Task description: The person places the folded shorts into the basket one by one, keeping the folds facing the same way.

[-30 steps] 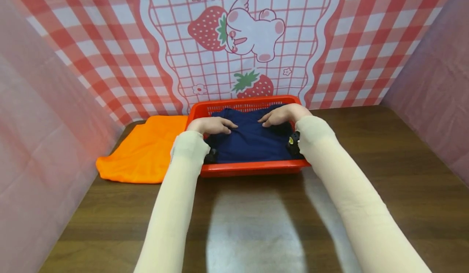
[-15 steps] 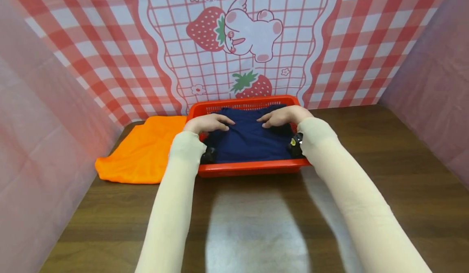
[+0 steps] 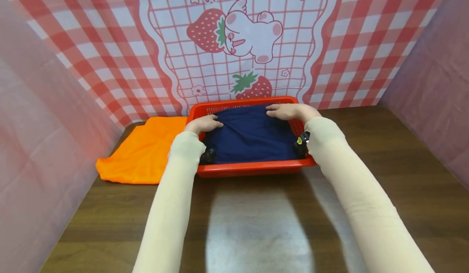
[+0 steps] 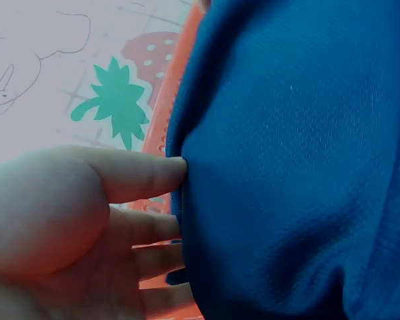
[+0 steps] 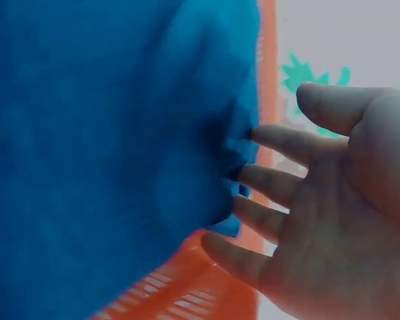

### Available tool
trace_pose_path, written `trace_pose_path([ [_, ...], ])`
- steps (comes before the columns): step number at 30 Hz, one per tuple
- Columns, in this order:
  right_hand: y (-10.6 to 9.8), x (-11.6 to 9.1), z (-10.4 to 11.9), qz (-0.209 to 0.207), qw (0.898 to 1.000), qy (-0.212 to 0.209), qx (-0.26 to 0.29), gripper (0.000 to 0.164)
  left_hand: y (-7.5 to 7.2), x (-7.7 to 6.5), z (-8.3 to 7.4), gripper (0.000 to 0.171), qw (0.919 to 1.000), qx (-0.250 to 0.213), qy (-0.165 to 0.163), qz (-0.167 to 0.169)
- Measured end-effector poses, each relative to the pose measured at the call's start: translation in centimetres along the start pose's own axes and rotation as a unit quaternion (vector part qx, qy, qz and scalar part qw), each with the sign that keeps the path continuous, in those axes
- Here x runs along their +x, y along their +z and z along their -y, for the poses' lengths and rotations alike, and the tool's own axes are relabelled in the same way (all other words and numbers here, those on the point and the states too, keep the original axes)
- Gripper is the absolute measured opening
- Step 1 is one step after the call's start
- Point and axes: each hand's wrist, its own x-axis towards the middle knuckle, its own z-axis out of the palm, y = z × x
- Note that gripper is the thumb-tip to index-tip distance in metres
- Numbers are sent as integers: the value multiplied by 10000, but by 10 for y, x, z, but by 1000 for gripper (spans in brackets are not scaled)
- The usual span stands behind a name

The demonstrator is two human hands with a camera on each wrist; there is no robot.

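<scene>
Evidently, I am spreading the navy cloth (image 3: 253, 138) in the red plastic basket (image 3: 256, 166), left hand (image 3: 202, 124) and right hand (image 3: 291, 111) uncurled at its far corners; flattening appears due next.

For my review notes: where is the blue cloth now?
Near the head view's centre, the blue cloth lies in the red basket, with the orange cloth to the left.

- Navy-blue creased cloth (image 3: 253, 138): matt, finely woven fabric.
- Red rectangular slotted basket (image 3: 253, 167): smooth plastic — slightly glossy rim.
- Bright orange flat cloth (image 3: 143, 155): smooth, matt.
- Brown wood-grained table (image 3: 121, 216): smooth — with a pale sheen.
</scene>
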Motion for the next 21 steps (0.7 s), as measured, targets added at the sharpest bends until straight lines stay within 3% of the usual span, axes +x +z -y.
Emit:
trace_pose_path([
  [2,2,1,-2,187,9998,100,0,53,6,38,24,77,9997,231,46,-11],
  [4,3,2,-4,300,9994,191,-3,54,5,34,21,76,9997,229,-40,46],
  [6,2,2,-2,294,9993,232,-48,54,0,14,10,74,9994,346,94,-9],
  [9,1,-1,2,160,9995,127,-237,52,-12,-47,-26,60,9994,344,60,27],
  [10,0,-4,3,96,9995,40,-312,51,-14,-53,-28,57,9991,398,125,-22],
  [13,-1,-13,4,-4,9983,-283,-512,48,-22,-95,-48,45,9981,507,341,81],
  [16,0,-24,3,27,9972,-485,-576,45,-23,-113,-50,41,9949,636,688,384],
  [21,-2,-40,7,379,9946,-620,-743,41,-20,-124,-52,40,9880,812,950,911],
])
